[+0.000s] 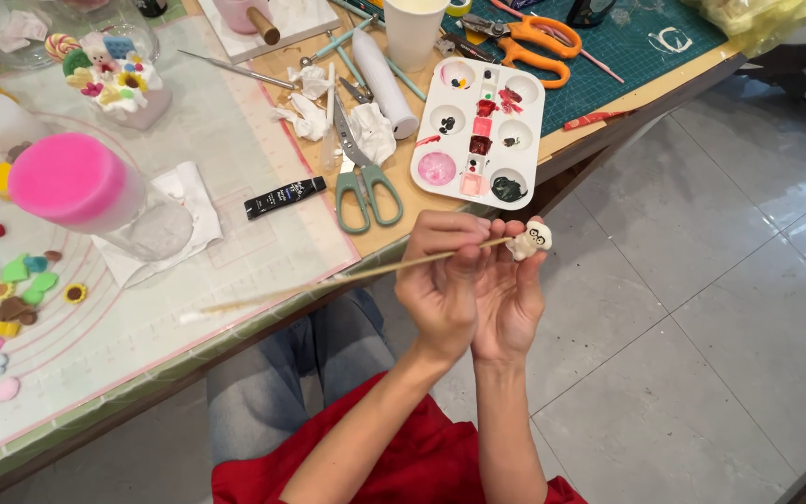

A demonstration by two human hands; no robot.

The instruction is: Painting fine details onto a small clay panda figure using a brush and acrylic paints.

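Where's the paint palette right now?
In the head view, the white paint palette lies near the table's edge, just above the hands, between the green-handled scissors and the green cutting mat.

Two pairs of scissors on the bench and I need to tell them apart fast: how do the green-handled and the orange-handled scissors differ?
The green-handled scissors lie on the bare wooden tabletop beside the paint palette, handles toward the person. The orange-handled scissors lie farther back on the dark green cutting mat, handles pointing right. The orange handles look thicker than the green ones. Both lie flat, untouched by either hand.
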